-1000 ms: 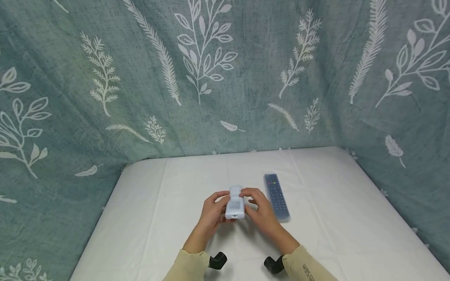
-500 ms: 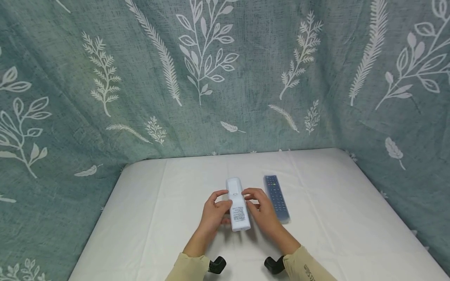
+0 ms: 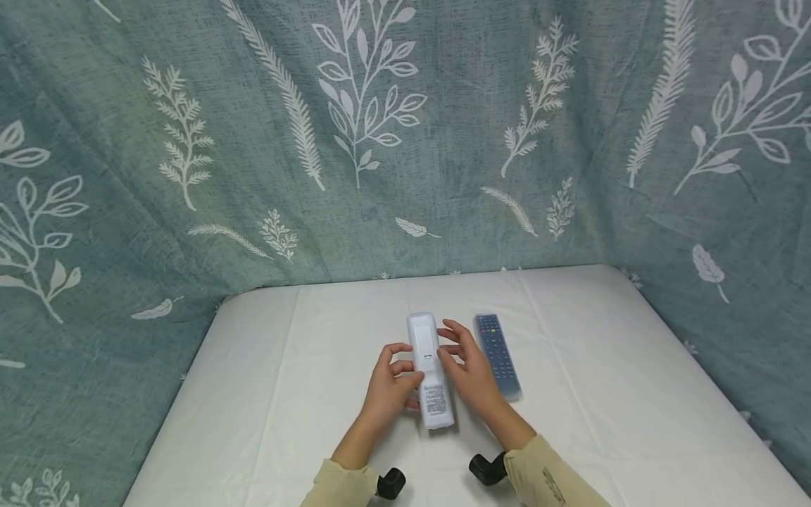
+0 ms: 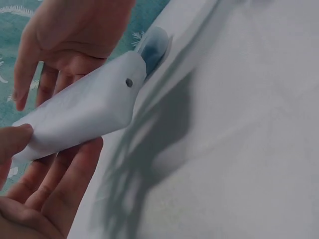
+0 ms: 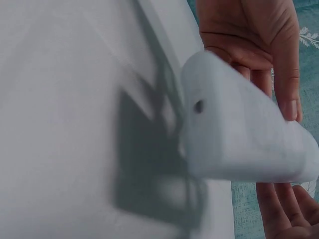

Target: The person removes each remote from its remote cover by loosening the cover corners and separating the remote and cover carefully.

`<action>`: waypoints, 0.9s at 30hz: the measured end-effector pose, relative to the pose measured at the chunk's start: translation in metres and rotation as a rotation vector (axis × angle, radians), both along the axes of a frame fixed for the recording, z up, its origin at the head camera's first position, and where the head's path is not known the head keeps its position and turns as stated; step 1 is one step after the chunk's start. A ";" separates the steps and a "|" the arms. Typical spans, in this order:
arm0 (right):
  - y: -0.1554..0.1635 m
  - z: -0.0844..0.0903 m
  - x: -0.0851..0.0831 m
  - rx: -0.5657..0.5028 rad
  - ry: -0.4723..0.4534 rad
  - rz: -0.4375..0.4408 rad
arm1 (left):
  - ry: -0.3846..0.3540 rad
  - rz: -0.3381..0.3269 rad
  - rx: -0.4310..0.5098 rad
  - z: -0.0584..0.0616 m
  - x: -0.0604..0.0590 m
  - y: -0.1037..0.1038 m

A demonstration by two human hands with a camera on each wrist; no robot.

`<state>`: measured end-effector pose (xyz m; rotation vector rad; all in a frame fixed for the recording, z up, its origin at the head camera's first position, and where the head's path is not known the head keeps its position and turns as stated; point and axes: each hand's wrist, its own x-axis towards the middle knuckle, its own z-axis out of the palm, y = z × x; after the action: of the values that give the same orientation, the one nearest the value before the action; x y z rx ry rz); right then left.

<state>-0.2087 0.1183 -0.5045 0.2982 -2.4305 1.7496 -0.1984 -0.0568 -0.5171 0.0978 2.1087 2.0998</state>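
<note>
A white remote control [image 3: 431, 370] is held above the table with its back up, showing a cover latch and a printed label. My left hand [image 3: 388, 387] grips it, thumb on the back and fingers underneath. In the left wrist view the remote control [image 4: 82, 107] tilts, and its end has a small dark hole. My right hand [image 3: 470, 366] is at its right edge, thumb tip beside the latch and the other fingers raised loosely. Whether that thumb touches is unclear. In the right wrist view the left thumb lies on the remote control [image 5: 244, 134].
A dark blue remote control [image 3: 498, 357] with many buttons lies face up on the white-covered table [image 3: 342, 317], right of the hands. A green leaf-patterned curtain [image 3: 405, 141] hangs behind the table. Black devices [image 3: 488, 470] are worn on both wrists.
The white remote control has tipped from its end facing the camera to its back lying in full view. My right fingers have lifted and spread from its edge. The blue remote stays put.
</note>
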 end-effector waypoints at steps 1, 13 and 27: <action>-0.002 0.005 0.002 0.003 0.005 0.002 | 0.015 0.000 -0.011 0.000 0.000 0.000; -0.001 0.009 -0.003 -0.026 0.104 0.034 | 0.229 -0.022 -0.143 -0.002 0.006 0.001; -0.006 0.018 -0.003 0.075 0.288 0.038 | 0.313 0.027 -0.159 -0.007 0.011 0.003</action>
<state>-0.2122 0.1125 -0.4867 0.5663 -2.2981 1.5110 -0.1872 -0.0534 -0.5239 0.4037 2.4561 2.0324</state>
